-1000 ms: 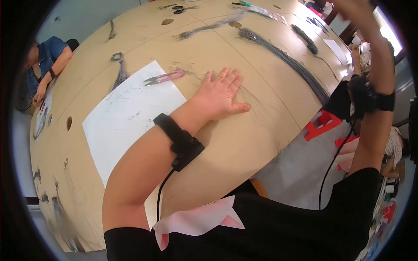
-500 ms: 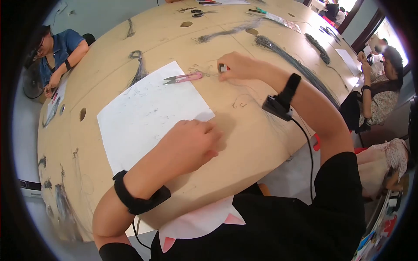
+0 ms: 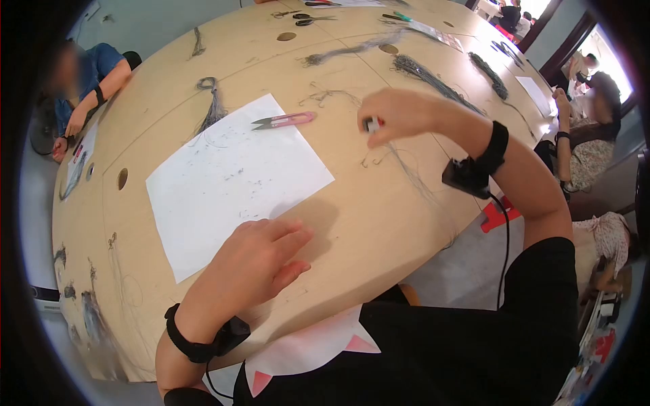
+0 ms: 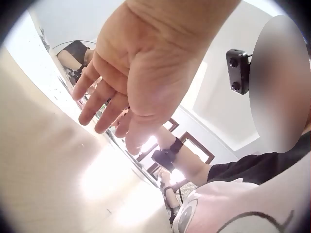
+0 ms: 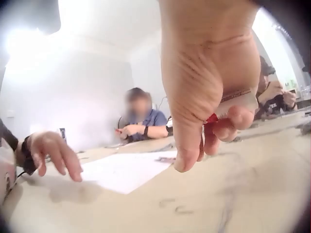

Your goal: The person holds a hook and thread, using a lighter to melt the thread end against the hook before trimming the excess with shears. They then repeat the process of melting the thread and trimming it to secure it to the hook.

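My right hand (image 3: 406,115) curls round a small white thing with a red part and dark print (image 5: 239,101), just above the table. Its kind cannot be told, as the fingers cover much of it. Beneath this hand lie a pair of fish hooks (image 3: 370,162) with thin lines trailing toward the table's near edge. My left hand (image 3: 254,260) hovers by the near edge of a white sheet of paper (image 3: 196,230), its fingers loosely extended and holding nothing. Dark specks dot the sheet. Pink-handled thread snips (image 3: 291,120) rest across its far right corner.
More hooks with line (image 3: 325,93) lie beyond the snips. A looped grey bundle (image 3: 211,101) sits behind the paper, and long grey bundles (image 3: 433,81) stretch across the far right. Black scissors (image 3: 308,20) are at the back. Other people sit at the left (image 3: 101,74) and right.
My right hand has come down from the upper right to the table and shifted slightly right, gripping the white thing. The left hand has drawn back toward me from lying flat on the table.
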A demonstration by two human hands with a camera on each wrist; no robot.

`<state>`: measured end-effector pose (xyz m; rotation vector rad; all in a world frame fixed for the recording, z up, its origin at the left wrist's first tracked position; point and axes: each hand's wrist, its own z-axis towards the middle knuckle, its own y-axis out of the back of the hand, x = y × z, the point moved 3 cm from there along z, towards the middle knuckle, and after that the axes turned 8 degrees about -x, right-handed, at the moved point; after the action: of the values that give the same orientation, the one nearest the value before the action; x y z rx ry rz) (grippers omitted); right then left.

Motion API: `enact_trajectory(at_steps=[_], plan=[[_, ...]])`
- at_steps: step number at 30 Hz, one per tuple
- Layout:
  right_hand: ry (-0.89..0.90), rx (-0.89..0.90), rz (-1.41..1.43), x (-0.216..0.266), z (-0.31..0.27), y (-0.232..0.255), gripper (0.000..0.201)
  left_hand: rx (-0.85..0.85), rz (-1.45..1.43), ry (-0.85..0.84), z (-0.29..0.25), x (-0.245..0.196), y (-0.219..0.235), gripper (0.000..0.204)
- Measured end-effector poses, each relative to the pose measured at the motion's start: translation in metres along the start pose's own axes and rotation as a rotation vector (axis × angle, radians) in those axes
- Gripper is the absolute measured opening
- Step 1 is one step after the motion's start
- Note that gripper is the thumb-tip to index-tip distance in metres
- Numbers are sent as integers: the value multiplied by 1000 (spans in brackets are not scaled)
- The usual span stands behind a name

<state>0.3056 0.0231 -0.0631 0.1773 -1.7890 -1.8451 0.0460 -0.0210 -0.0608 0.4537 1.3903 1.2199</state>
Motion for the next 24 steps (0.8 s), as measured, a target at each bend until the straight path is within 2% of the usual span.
enact_trajectory(at_steps=[3,7,9,10,11,12,13,15,17,19,20,22,24], plan=[[-83,109,-54,-3,-5,-21,23,24,-59,-10,1,0,-6,31],[-125,37,-42,-35,20,-28,25,35,-28,-34,0,1,-7,32],[-134,-88,7,-55,39,-27,25,35,-16,-21,-1,0,-6,33],[-133,-88,7,-68,48,-30,25,34,-7,-8,-2,0,-5,33],[-104,-223,-97,-79,56,-29,25,33,-5,-8,-2,-1,-5,33],[-75,-357,-200,-72,60,-22,25,29,1,2,-3,-2,-3,33],[-73,-357,-199,-67,58,-16,25,27,6,11,-4,-2,-2,33],[-183,-223,-131,-53,46,-1,25,-1,29,13,-11,-5,2,34],[-82,-2,-141,-19,25,2,24,-32,54,13,-14,-5,6,34],[-87,161,-91,0,3,-6,23,-3,0,26,-13,-5,6,34],[-87,159,-93,4,0,-10,23,-4,2,25,-12,-6,5,34],[-186,293,-180,1,-7,-22,24,-5,-23,0,-10,-7,3,34],[-170,239,-133,-3,-1,-22,24,-5,-20,-4,-9,-7,1,34]])
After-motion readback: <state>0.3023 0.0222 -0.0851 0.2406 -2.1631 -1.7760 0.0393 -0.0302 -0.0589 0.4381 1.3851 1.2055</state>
